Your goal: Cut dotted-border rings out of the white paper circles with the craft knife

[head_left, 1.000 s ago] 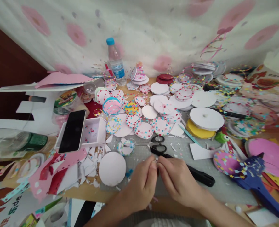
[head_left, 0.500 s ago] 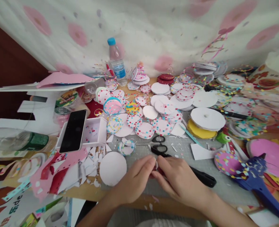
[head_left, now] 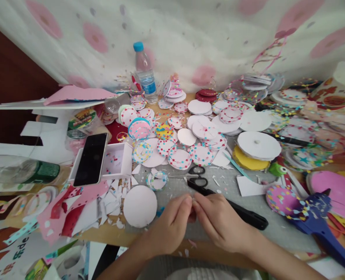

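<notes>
My left hand (head_left: pixel 168 227) and my right hand (head_left: pixel 220 223) meet fingertip to fingertip over the grey cutting mat (head_left: pixel 274 229) near the table's front edge. Both pinch a very small piece that I cannot make out. A plain pale pink paper disc (head_left: pixel 139 205) lies just left of my left hand. Black-handled scissors (head_left: pixel 197 177) rest on the mat right behind my fingers. A long black tool (head_left: pixel 245 216) lies behind my right hand.
Decorated paper circles (head_left: pixel 180 158) cover the table's middle, beside a white disc stack (head_left: pixel 258 144). A phone (head_left: pixel 90 158) lies on a white box, a water bottle (head_left: pixel 145 74) stands at the back, paper scraps (head_left: pixel 81 204) pile at the left, and a blue tool (head_left: pixel 321 229) is right.
My hands stayed together at the mat, shifting slightly; a red bit seen between the fingers half a second ago is now hidden. The view tilted a little.
</notes>
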### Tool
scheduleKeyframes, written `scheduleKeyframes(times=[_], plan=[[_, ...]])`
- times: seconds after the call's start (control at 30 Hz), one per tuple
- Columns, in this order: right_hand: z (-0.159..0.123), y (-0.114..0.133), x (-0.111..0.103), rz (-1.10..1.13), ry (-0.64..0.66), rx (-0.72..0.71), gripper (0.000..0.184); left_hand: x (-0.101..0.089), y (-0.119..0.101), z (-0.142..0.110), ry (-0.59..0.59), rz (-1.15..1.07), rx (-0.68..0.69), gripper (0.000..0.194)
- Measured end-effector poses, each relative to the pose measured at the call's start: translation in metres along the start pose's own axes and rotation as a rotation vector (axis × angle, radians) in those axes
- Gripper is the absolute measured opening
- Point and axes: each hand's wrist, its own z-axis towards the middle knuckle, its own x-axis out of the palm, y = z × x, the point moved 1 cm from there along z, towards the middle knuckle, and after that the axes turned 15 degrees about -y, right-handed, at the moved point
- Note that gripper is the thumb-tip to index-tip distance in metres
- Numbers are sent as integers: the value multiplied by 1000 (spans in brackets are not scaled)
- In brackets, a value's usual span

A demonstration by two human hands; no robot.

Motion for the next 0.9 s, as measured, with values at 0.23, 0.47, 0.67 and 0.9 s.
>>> scheduleKeyframes(times=[0.23,0.47,0.67,0.9], plan=[[-1,-1,8,174,9,157,22,-2,-11,7,-5,62,126,40],[7,2,-6,288,190,368,27,-39,-45,18,53,611,558,24],[11,2,-10,270,208,335,32,-47,-62,15,72,968,917,24],[7,7,-10,257,227,278,33,-43,-57,16,56,905,1127,26]])
